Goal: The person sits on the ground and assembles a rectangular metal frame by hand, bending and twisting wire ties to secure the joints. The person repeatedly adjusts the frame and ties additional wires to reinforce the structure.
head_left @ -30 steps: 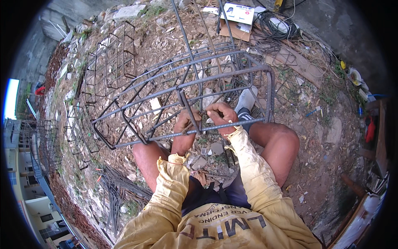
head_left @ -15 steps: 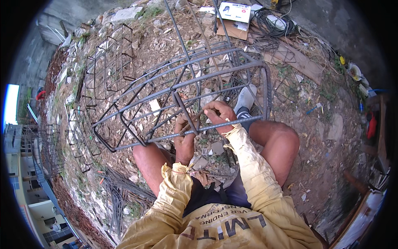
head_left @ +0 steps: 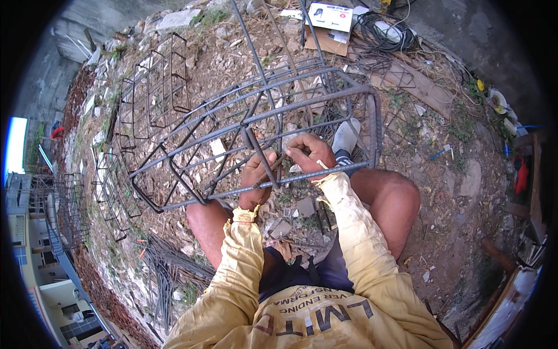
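Observation:
A cage of steel reinforcing bars [head_left: 325,107] with bent stirrups stands in front of me, across my knees. My left hand [head_left: 256,177] is closed beside a stirrup [head_left: 256,150] near the cage's closest long bar [head_left: 224,192]. My right hand [head_left: 312,152] reaches over that bar, its thumb and fingers pinched together. The fingertips of both hands nearly meet at the stirrup. Something thin and rust-brown runs between them; its kind is too small to tell.
More stirrup frames [head_left: 157,87] lie at the left, and a pile of thin rods [head_left: 171,267] at lower left. Beyond the cage are a cardboard box [head_left: 331,23] and a coil of black cable [head_left: 383,32]. Stones and rubble cover the ground. My shod foot [head_left: 347,136] is beside the cage.
My left hand has risen toward the right hand, and its fingers have drawn in. My right hand has shifted slightly, its fingers curling more. The cage has hardly moved.

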Demonstrator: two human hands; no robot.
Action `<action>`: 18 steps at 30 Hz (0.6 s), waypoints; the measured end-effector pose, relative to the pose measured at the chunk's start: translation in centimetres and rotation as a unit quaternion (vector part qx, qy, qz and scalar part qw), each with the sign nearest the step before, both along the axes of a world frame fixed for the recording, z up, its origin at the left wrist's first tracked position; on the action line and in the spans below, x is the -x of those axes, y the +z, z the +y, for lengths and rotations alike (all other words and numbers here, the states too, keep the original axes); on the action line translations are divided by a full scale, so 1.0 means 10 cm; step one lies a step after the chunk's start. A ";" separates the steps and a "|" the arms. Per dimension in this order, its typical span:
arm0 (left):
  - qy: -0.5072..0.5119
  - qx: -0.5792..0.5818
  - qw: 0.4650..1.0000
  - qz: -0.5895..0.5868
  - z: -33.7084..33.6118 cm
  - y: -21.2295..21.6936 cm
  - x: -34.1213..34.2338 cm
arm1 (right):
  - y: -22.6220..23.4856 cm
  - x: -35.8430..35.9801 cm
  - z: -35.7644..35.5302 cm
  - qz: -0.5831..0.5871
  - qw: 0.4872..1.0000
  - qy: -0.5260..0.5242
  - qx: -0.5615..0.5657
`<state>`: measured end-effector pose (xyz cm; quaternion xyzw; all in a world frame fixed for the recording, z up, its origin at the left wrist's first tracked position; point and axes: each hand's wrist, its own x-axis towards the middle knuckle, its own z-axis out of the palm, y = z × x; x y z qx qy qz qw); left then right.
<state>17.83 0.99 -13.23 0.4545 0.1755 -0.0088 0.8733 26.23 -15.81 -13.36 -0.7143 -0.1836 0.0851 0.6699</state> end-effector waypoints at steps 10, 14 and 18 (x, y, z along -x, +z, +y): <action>-0.053 -0.037 0.997 0.053 -0.01 0.21 -0.08 | 0.15 -0.02 0.00 -0.050 0.999 -0.008 0.008; -0.074 -0.044 0.994 0.073 0.05 0.19 -0.10 | 0.17 -0.02 0.02 -0.034 0.999 -0.006 0.007; -0.090 -0.026 0.993 0.066 0.07 0.20 -0.13 | 0.17 -0.02 0.02 -0.039 0.999 -0.005 0.010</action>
